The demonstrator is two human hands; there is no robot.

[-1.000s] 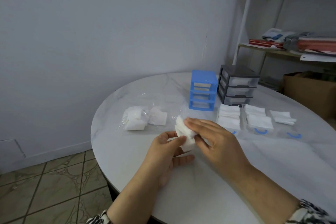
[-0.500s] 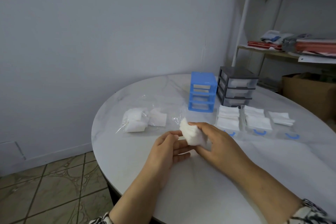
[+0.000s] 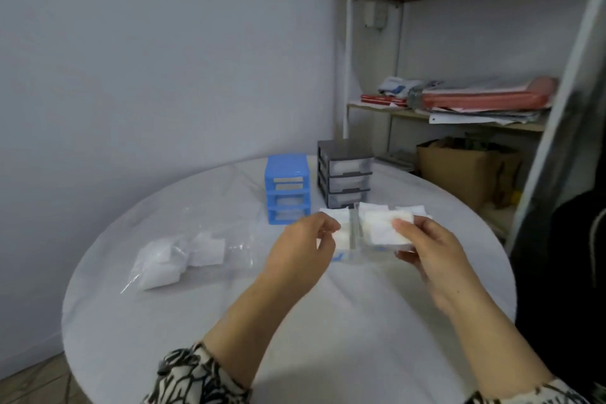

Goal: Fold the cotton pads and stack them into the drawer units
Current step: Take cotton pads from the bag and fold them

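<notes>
So progress check: the grey drawer unit [image 3: 345, 181] at the back of the table [image 3: 328, 321] is looking loaded already, white stuff is showing through all three of its drawers. The blue drawer unit [image 3: 288, 192] right beside it is sitting with open slots, so I'm guessing its drawers are the clear trays lying out front by the hands, with stacks of folded pads [image 3: 373, 211] in and around them. Hard to say exactly how full each tray is, the hands are covering a lot.

What's left: a plastic bag of unfolded pads [image 3: 170, 261] is lying off to the left, well apart from the hands, still holding a fair clump. So I'd call it somewhere past halfway, not close to finished.

Right now the right hand [image 3: 426, 252] is holding a small stack of cotton pads [image 3: 387, 233] up above the table, thumb on top and fingers underneath, so that grip is pinching the stack. The left hand [image 3: 303, 251] is hovering just beside it, fingers curled in with the tips together. It might be pinching one pad or the tray edge, but I honestly can't tell from this angle.
</notes>
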